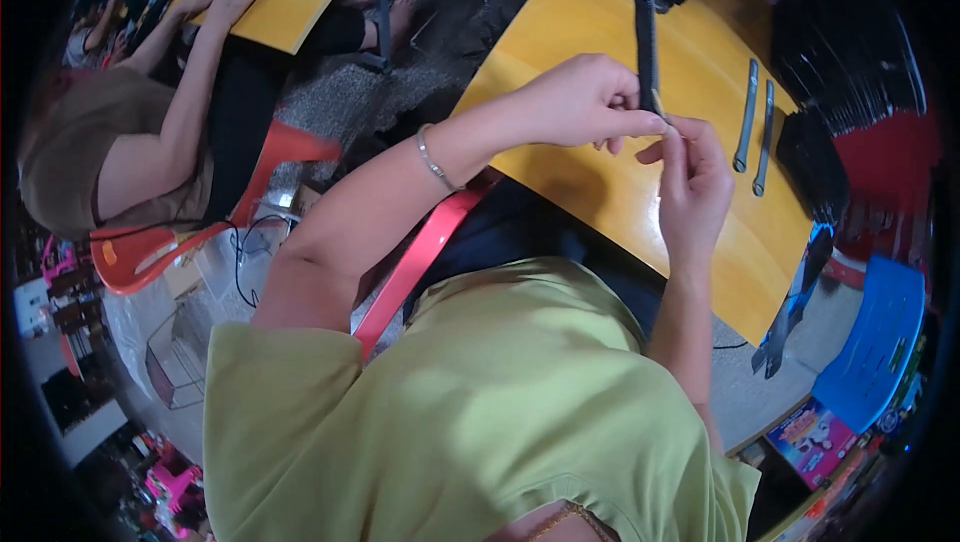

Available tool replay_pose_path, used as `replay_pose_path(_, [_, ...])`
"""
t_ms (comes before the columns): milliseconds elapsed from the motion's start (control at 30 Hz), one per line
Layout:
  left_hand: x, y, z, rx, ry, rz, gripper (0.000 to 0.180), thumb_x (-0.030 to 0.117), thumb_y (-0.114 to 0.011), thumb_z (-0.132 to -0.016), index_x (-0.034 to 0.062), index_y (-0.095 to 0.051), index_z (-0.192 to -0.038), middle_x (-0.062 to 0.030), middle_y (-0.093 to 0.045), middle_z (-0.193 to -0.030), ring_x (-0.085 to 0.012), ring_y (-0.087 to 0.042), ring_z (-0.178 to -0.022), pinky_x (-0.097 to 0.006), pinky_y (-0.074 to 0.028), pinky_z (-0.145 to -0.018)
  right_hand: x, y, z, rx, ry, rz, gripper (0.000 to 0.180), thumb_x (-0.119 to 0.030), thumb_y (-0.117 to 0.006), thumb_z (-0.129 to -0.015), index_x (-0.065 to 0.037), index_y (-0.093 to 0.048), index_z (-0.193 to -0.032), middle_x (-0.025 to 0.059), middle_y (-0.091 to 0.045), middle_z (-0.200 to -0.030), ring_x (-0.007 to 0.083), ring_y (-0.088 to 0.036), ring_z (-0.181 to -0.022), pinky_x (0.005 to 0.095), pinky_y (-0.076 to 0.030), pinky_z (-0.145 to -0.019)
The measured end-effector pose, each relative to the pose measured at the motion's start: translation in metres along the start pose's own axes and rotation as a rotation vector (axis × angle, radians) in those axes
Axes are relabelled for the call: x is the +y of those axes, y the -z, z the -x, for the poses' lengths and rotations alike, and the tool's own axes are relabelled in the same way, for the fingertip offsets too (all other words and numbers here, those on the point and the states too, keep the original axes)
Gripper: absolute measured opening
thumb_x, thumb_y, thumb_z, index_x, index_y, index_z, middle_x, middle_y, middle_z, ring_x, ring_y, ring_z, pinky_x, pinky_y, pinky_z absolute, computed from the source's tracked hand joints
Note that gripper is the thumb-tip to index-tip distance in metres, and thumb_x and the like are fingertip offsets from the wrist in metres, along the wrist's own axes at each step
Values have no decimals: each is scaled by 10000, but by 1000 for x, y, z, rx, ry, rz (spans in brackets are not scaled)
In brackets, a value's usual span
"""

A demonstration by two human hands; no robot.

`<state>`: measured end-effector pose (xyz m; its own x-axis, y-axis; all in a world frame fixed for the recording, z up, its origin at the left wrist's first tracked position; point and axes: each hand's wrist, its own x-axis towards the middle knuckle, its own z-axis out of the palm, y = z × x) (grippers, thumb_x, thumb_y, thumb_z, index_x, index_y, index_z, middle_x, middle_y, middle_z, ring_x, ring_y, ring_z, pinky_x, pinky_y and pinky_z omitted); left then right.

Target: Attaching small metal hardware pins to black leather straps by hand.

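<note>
A long, narrow dark strap (pixel 645 27) stands up from my hands toward the table's far side. My left hand (pixel 598 102), a bracelet on its wrist, is closed around the strap near its lower end, thumb pointing right. My right hand (pixel 692 172) pinches at that same end, its fingertips meeting my left thumb. What exactly lies between the right fingertips is too small to make out. Two short dark strips (pixel 746 117) with rounded ends lie side by side on the yellow table (pixel 560 27), to the right of my hands.
Bundles of black strips (pixel 845 47) are heaped along the table's right edge, some hanging over it. A blue plastic chair (pixel 878 342) stands at the right. On the left, another person (pixel 150 132) sits on an orange chair (pixel 150 252), hands on a second yellow table (pixel 305 2).
</note>
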<state>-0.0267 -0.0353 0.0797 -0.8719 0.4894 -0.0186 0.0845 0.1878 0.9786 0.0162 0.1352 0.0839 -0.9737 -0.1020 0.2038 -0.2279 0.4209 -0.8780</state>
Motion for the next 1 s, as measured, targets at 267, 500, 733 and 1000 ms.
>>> replay_pose_path(267, [5, 10, 15, 7, 5, 66, 288, 256, -647, -833, 17, -585, -684, -31, -591, -592, -92, -584, -527, -222, -401, -473, -16, -3, -12, 67, 143, 160, 99, -22, -536, -891, 9, -608, -950, 54, -645, -683, 62, -583, -636, 186, -420, -572])
replay_pose_path(500, [-5, 21, 55, -348, -65, -58, 335, 269, -608, -807, 3, -554, -611, -67, -571, -526, -149, -566, -472, -291, -425, -489, -11, 57, -44, 147, 422, 494, 150, -55, -528, -924, -48, -634, -1029, 69, -677, -818, 101, -657, -757, 199, -477, -611])
replay_pose_path(733, [-18, 36, 30, -42, -107, -186, 258, 222, -595, -777, -19, -634, -860, -129, -649, -726, -204, -645, -677, -303, -493, -631, -55, 28, -12, -87, 458, 715, 121, -8, -538, -897, -29, -628, -975, 88, -669, -732, 139, -669, -692, 223, -484, -560])
replay_pose_path(1000, [-3, 38, 21, -86, -155, 270, 229, 143, -630, -794, -13, -565, -948, -125, -629, -840, -219, -651, -821, -304, -499, -760, -59, 11, 1, -136, 472, 667, 152, 28, -548, -856, -16, -636, -972, 79, -659, -718, 138, -668, -669, 218, -471, -535])
